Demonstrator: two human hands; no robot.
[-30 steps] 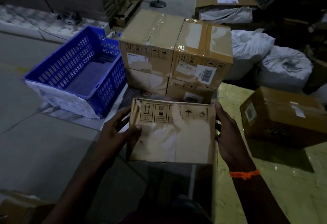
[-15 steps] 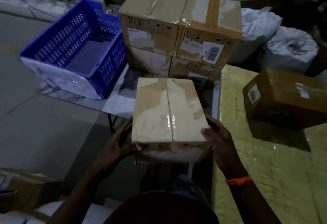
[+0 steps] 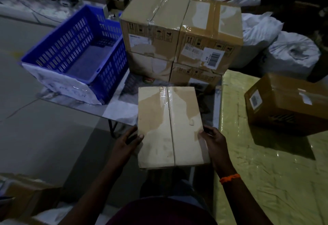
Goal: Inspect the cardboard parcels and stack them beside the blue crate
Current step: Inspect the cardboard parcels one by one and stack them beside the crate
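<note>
The upper left box of the stack carries a row of black handling symbols, among them upward arrows and an umbrella; a blue printed line under them is too small to read. The upper right box shows the same kind of symbols, plus a white barcode label and a fine-print shipping label, neither legible. The lower right box has symbols too. The brown box bears a small white label, unreadable. Faint letters on the white sheet on the blue crate cannot be made out.
</note>
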